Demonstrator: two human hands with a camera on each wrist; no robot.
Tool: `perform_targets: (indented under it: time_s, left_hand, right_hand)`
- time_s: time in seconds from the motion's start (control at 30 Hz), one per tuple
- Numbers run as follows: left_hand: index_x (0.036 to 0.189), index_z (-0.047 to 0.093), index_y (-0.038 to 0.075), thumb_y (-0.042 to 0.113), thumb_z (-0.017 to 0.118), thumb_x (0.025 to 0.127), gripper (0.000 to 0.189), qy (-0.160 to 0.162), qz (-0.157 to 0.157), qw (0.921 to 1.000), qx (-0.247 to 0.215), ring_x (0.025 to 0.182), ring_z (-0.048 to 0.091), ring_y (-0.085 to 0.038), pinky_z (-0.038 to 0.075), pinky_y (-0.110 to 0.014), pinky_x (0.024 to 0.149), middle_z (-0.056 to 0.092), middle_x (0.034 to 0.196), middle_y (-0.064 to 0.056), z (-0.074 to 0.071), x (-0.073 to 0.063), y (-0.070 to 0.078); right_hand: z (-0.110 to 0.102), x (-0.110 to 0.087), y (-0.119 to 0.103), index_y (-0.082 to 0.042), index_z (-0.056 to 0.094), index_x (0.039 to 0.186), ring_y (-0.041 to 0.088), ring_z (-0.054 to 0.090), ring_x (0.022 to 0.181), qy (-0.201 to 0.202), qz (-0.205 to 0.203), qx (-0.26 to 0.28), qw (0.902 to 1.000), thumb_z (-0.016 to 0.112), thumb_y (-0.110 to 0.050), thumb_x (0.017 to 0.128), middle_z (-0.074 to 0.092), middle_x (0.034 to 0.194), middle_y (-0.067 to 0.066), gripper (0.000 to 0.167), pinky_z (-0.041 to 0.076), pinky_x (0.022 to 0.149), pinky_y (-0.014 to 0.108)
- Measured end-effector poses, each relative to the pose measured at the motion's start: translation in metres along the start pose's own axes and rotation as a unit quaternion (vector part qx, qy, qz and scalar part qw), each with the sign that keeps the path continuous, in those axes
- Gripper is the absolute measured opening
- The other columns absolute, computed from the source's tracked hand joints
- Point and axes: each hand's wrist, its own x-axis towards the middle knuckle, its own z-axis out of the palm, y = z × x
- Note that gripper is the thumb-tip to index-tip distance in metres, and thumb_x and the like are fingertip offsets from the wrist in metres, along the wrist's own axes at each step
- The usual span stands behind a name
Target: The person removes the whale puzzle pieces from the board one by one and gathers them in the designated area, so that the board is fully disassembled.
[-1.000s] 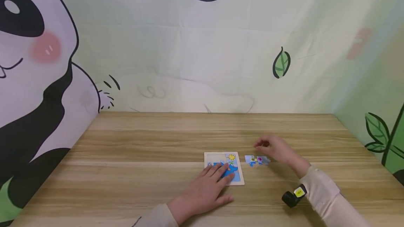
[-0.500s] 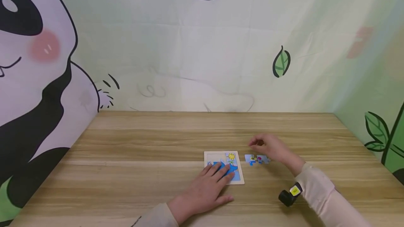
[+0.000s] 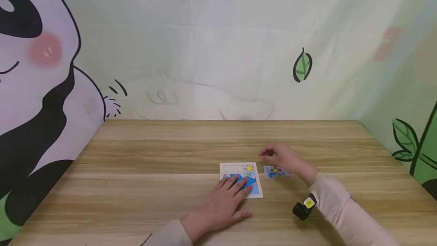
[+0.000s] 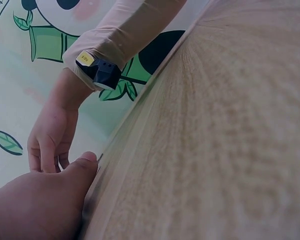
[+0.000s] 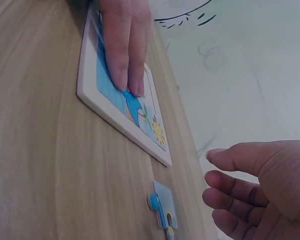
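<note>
A small jigsaw puzzle in a pale wooden frame [image 3: 259,185] lies on the table, showing a blue picture with a yellow sun. My left hand [image 3: 220,208] rests on it with straight, spread fingers, which hide part of the picture. Just right of the frame lie two loose puzzle pieces [image 3: 269,171], close together or touching. Above and behind them hovers my right hand [image 3: 283,158], its fingers loosely bent. In the right wrist view, that hand [image 5: 260,185] has thumb and forefinger apart with nothing seen between them. One loose piece [image 5: 164,202] shows beneath it.
The wood-grain table [image 3: 136,185] meets a wall hanging [image 3: 232,67] at its back edge, printed with a panda and leaves. A black wrist camera [image 3: 304,208] with a yellow label sits on the right sleeve.
My right hand has moved left over the loose pieces, toward the puzzle frame. The left hand stays on the puzzle. The head view has shifted slightly.
</note>
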Motion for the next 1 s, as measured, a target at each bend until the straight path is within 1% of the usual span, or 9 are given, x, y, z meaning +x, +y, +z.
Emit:
perform_targets:
  time_s: [0.1, 0.27, 0.4, 0.63, 0.83, 1.0]
  left_hand:
    - [0.15, 0.033, 0.023, 0.061, 0.031, 0.097, 0.066, 0.004, 0.001, 1.0, 0.004, 0.145, 0.03, -0.025, 0.028, -0.045, 0.118, 0.031, 0.158, -0.001, 0.001, 0.0, 0.0]
    - [0.15, 0.035, 0.022, 0.061, 0.032, 0.097, 0.065, 0.012, 0.001, 0.9999, 0.006, 0.145, 0.031, -0.025, 0.029, -0.045, 0.117, 0.032, 0.157, -0.002, 0.001, -0.001, 0.0]
    - [0.149, 0.036, 0.022, 0.061, 0.033, 0.097, 0.065, 0.017, 0.002, 0.9998, 0.012, 0.144, 0.032, -0.025, 0.029, -0.045, 0.117, 0.034, 0.156, -0.002, 0.001, -0.001, 0.001]
    - [0.149, 0.036, 0.022, 0.061, 0.033, 0.097, 0.065, 0.016, 0.003, 0.9998, 0.015, 0.144, 0.032, -0.025, 0.029, -0.045, 0.117, 0.034, 0.156, -0.002, 0.0, -0.002, 0.001]
    - [0.149, 0.036, 0.022, 0.061, 0.034, 0.097, 0.064, 0.011, 0.001, 0.9999, 0.013, 0.144, 0.032, -0.025, 0.029, -0.045, 0.117, 0.034, 0.156, -0.001, -0.002, -0.002, 0.001]
    - [0.149, 0.036, 0.023, 0.06, 0.034, 0.097, 0.064, 0.012, 0.003, 0.9998, 0.015, 0.144, 0.033, -0.025, 0.03, -0.045, 0.117, 0.035, 0.156, -0.002, -0.003, -0.002, 0.001]
  right_hand:
    - [0.003, 0.004, -0.002, 0.0, 0.07, 0.1, 0.017, 0.063, 0.086, -0.006, -0.015, -0.008, 0.9998, 0.062, -0.006, 0.09, 0.071, 0.092, 0.008, 0.014, 0.053, 0.078, 0.031]
    - [0.009, 0.008, -0.005, -0.001, 0.07, 0.1, 0.017, 0.064, 0.088, -0.022, -0.026, -0.011, 0.9994, 0.062, -0.005, 0.09, 0.071, 0.094, 0.007, 0.014, 0.054, 0.08, 0.033]
    - [0.013, 0.011, -0.007, 0.0, 0.07, 0.1, 0.016, 0.063, 0.087, -0.028, -0.033, -0.007, 0.999, 0.063, -0.004, 0.089, 0.071, 0.093, 0.008, 0.013, 0.053, 0.078, 0.03]
    - [0.019, 0.016, -0.011, -0.002, 0.07, 0.1, 0.013, 0.063, 0.086, -0.047, -0.028, -0.012, 0.9984, 0.064, -0.006, 0.089, 0.071, 0.095, 0.008, 0.012, 0.052, 0.075, 0.026]
    - [0.025, 0.019, -0.014, -0.003, 0.071, 0.098, 0.008, 0.059, 0.079, -0.057, -0.018, -0.02, 0.998, 0.065, -0.007, 0.088, 0.071, 0.09, 0.006, 0.012, 0.05, 0.07, 0.022]
    - [0.028, 0.02, -0.017, -0.004, 0.072, 0.095, 0.008, 0.058, 0.079, -0.058, -0.023, -0.037, 0.9974, 0.066, -0.006, 0.087, 0.07, 0.088, 0.004, 0.01, 0.05, 0.071, 0.023]
